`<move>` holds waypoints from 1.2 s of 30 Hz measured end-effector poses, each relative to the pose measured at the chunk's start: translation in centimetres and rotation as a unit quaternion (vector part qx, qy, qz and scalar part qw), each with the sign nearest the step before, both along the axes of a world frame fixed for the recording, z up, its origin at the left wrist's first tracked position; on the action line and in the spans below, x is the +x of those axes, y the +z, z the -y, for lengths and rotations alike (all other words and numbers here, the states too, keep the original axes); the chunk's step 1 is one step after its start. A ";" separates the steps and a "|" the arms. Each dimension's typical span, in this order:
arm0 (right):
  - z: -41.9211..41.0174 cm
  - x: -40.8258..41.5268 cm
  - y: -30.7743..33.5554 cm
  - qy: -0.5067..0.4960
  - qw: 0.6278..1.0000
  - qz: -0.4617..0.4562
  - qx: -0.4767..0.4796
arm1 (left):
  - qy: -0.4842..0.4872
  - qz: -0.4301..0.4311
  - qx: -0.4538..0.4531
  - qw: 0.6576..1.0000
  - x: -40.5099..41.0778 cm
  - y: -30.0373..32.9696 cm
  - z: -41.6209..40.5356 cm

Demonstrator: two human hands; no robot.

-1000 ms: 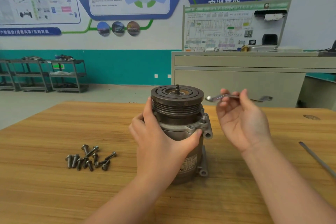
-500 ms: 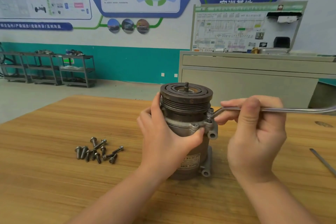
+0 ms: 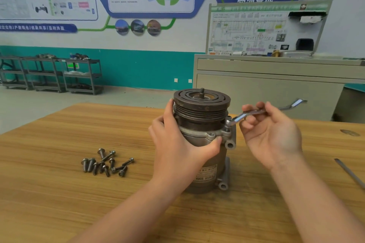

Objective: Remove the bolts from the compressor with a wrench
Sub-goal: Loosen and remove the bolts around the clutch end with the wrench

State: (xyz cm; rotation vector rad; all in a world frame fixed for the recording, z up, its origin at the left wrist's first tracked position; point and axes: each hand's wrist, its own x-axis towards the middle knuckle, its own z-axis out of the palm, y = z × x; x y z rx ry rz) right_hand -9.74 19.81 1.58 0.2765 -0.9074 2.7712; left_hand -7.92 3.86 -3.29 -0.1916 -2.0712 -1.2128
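The grey compressor [image 3: 201,124] stands upright on the wooden table [image 3: 59,193], its dark grooved pulley on top. My left hand [image 3: 177,144] grips its body from the left, thumb against the flange. My right hand [image 3: 270,134] holds a silver wrench [image 3: 256,113] by its shaft, palm turned up. The wrench's head sits on a bolt [image 3: 228,122] at the flange's right side. A pile of several loose bolts [image 3: 106,162] lies on the table to the left.
A thin metal tool [image 3: 349,173] lies near the table's right edge. Behind the table stands a beige cabinet [image 3: 266,85] with a wiring display board on it. Grey shelf carts [image 3: 49,73] line the far left wall.
My right hand has rolled from palm down to palm up. The wrench handle has swung from pointing right to pointing back right, its head still at the flange bolt. My left hand stays put.
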 end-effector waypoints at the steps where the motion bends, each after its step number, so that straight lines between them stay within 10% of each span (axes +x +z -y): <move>1: -0.2 -0.1 0.1 0.002 1.000 -0.003 -0.026 | 0.000 0.001 0.000 1.000 0.0 0.0 0.0; 7: 0.5 1.4 0.1 -0.228 0.963 -0.119 0.084 | -0.004 0.000 0.004 1.000 -0.1 0.0 0.0; 19: 3.0 2.4 -2.7 -0.425 0.723 -0.414 0.353 | 0.014 -0.011 -0.018 1.000 0.1 -0.1 0.1; 27: 1.7 1.6 -0.6 -0.195 0.976 -0.065 0.076 | 0.011 0.004 -0.013 1.000 0.0 -0.1 0.1; 31: -0.4 0.3 0.3 0.015 0.997 0.032 0.066 | 0.014 0.002 -0.018 1.000 -0.1 -0.1 0.2; 36: 0.0 0.3 -0.3 -0.040 0.999 -0.016 0.016 | 0.008 0.003 -0.020 1.000 -0.1 0.0 0.2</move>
